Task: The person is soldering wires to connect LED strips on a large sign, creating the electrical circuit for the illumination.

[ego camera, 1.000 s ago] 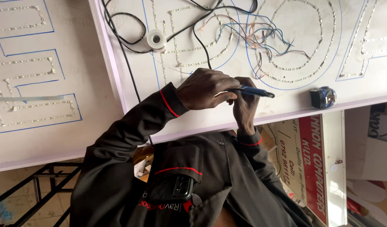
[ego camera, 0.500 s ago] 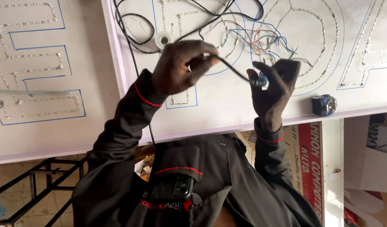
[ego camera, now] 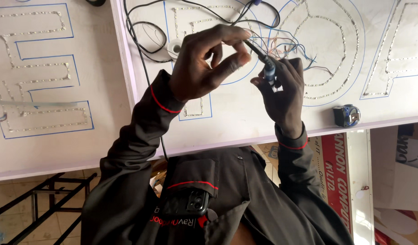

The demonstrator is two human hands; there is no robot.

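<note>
My right hand (ego camera: 283,97) grips a soldering iron with a blue handle (ego camera: 269,69), its dark tip pointing up and left. My left hand (ego camera: 204,61) is raised beside it, with thumb and fingers pinched together at the end of that tip, apparently on a thin wire (ego camera: 250,36). Both hands hover above a white sign board (ego camera: 245,115) with blue-outlined letters lined with small lights. A tangle of thin coloured wires (ego camera: 293,45) lies on the board just behind my hands.
Black cables (ego camera: 145,41) loop over the board beside a white tape roll (ego camera: 175,45). A small blue and black object (ego camera: 346,115) sits near the board's front edge. A second lettered board (ego camera: 41,77) lies to the left. A phone (ego camera: 188,203) sits in my chest pocket.
My hands have come closer together. The left hand now pinches at the iron's tip, and the right hand has closed around the blue handle with the tip pointing up-left.
</note>
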